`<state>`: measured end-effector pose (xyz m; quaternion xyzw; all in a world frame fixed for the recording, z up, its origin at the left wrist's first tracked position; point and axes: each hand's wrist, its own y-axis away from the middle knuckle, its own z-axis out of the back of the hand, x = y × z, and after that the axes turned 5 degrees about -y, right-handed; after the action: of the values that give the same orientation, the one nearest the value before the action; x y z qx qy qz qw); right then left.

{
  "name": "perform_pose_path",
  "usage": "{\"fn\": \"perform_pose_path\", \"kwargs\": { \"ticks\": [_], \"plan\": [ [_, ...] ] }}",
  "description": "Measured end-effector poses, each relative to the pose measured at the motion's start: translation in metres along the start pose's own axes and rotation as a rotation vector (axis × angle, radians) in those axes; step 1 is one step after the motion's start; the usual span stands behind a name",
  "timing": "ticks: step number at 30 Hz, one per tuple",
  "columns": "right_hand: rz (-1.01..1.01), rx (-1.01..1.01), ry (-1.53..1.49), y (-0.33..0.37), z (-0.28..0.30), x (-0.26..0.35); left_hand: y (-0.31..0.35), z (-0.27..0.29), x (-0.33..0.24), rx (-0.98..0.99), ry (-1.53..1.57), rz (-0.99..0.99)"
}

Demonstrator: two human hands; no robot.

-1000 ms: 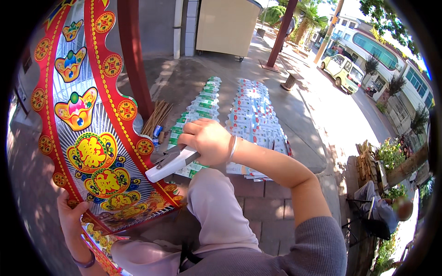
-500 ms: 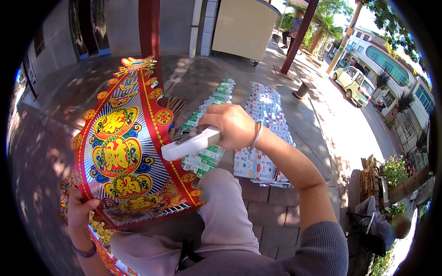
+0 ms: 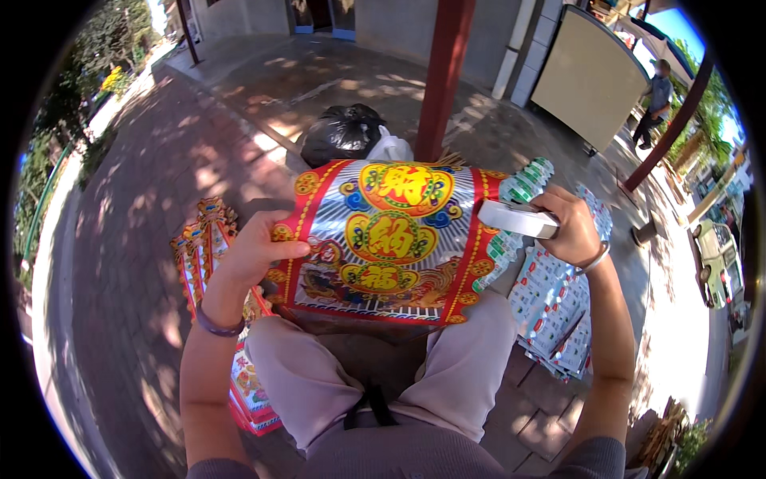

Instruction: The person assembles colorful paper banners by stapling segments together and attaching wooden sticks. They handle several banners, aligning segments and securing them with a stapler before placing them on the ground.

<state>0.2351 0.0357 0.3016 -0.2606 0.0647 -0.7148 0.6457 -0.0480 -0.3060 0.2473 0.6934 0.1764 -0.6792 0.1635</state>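
A shiny festive foil sheet (image 3: pixel 383 227), silver in the middle with red and gold scalloped borders, curves over my knees. My left hand (image 3: pixel 259 243) grips its left edge, thumb on top and fingers hidden behind. At the opposite edge, my right hand (image 3: pixel 573 227) is closed around a white stapler (image 3: pixel 517 218), whose front end lies at the sheet's right border. Whether its jaws pinch the paper cannot be seen. Beyond that border, partly covered, lies a row of green and white printed cards (image 3: pixel 496 257). Blue and white printed cards (image 3: pixel 550 311) lie beneath my right forearm.
Red decorated sheets (image 3: pixel 254 383) are stacked left of my legs. Behind the foil sheet are a black plastic bag (image 3: pixel 343 134), a white bag (image 3: pixel 391 148) and a red post (image 3: pixel 447 80). Farther right stand a cream wheeled cabinet (image 3: pixel 590 76) and a person (image 3: pixel 658 100).
My view has swung left. The foil sheet has gone from tilted upright to lying lower and more level across my knees. The stapler in my right hand has come to its right border.
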Motion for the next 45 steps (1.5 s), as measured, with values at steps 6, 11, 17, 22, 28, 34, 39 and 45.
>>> {"fn": "perform_pose_path", "kwargs": {
  "ticks": [6,11,17,22,28,34,39,45],
  "plan": [
    [0.002,-0.047,0.03,-0.005,0.001,-0.005,0.0,-0.001,-0.003,0.118,-0.009,0.013],
    [-0.028,-0.099,0.02,-0.002,0.0,-0.011,0.003,-0.001,0.001,0.045,-0.391,0.153],
    [-0.033,-0.11,0.059,-0.004,0.001,-0.011,0.007,0.001,0.002,0.092,-0.349,0.09],
    [-0.061,-0.077,0.053,-0.011,0.002,-0.007,0.005,-0.002,-0.004,0.077,-0.333,0.071],
    [-0.023,-0.067,0.097,-0.006,0.015,0.0,-0.003,-0.001,-0.002,-0.004,-0.373,0.069],
    [0.148,-0.022,0.01,-0.005,0.024,-0.002,-0.005,0.007,-0.005,-0.056,-0.281,-0.119],
    [0.154,0.028,-0.061,-0.002,0.011,-0.021,-0.005,0.034,-0.024,-0.046,-0.333,-0.144],
    [0.062,0.168,-0.249,0.025,-0.025,-0.045,0.003,0.064,-0.041,-0.067,-0.243,-0.204]
  ]
}}
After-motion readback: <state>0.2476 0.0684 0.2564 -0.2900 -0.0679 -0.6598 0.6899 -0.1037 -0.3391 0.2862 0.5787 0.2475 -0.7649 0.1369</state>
